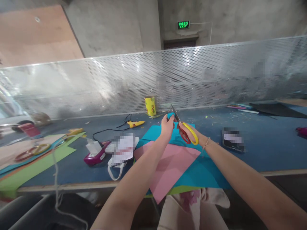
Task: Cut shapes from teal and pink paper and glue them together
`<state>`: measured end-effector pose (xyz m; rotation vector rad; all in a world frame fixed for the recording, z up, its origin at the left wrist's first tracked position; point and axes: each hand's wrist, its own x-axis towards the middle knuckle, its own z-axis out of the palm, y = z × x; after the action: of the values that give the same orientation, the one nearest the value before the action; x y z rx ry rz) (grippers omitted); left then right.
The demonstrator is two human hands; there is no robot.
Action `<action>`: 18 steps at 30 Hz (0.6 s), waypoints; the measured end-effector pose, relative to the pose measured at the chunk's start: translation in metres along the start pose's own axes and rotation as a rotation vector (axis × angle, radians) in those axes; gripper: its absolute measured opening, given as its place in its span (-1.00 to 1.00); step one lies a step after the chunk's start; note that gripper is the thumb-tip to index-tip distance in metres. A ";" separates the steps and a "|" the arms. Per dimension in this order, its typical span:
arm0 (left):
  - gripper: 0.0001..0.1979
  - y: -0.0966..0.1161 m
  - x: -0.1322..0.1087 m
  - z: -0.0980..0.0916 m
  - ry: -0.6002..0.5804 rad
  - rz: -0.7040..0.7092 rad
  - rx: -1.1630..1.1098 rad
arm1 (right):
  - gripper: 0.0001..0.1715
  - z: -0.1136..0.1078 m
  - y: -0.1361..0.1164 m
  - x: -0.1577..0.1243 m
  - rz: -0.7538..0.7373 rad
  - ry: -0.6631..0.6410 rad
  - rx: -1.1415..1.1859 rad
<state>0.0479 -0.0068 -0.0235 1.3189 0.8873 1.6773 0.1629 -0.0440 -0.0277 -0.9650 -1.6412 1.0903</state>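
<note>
Over the blue table, my left hand (168, 124) is closed around a small piece of blue paper (171, 115), curled or folded at the fingertips. My right hand (183, 127) grips scissors (192, 132) with one yellow and one red handle. Their blades point up and away, close beside the blue paper; whether they touch it cannot be made out. Beneath both hands lie larger sheets of blue paper (206, 171) with a pink sheet (170, 163) on top. The pink sheet's near corner hangs past the table edge.
A yellow can-like container (150, 106) stands near the perforated metal screen (107, 86). Left lie a yellow glue gun (135, 124), a purple power strip (96, 156), and other scissors (32, 152) on coloured paper. A phone (232, 140) lies right; pens (247, 111) are farther back.
</note>
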 end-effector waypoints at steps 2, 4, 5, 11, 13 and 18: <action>-0.77 0.001 -0.001 0.000 -0.015 -0.002 0.011 | -0.45 0.000 -0.001 0.000 0.000 -0.001 0.008; -0.77 0.002 -0.001 0.000 -0.002 -0.001 0.024 | -0.45 0.000 -0.001 0.000 0.015 0.000 0.012; -0.77 0.003 -0.002 0.000 0.012 -0.002 0.031 | -0.44 0.000 0.000 0.000 0.024 0.002 0.014; -0.77 0.005 -0.002 0.000 0.030 -0.013 0.047 | -0.44 0.000 0.000 0.000 0.050 0.013 0.046; -0.76 0.003 -0.001 0.000 0.014 0.001 0.035 | -0.45 0.000 -0.001 0.000 0.054 0.010 0.042; -0.75 -0.001 0.000 -0.001 -0.013 0.023 0.001 | -0.46 0.000 -0.004 0.000 0.032 0.001 0.025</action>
<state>0.0468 -0.0069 -0.0244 1.3440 0.8678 1.6842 0.1630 -0.0454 -0.0241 -0.9786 -1.6132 1.1290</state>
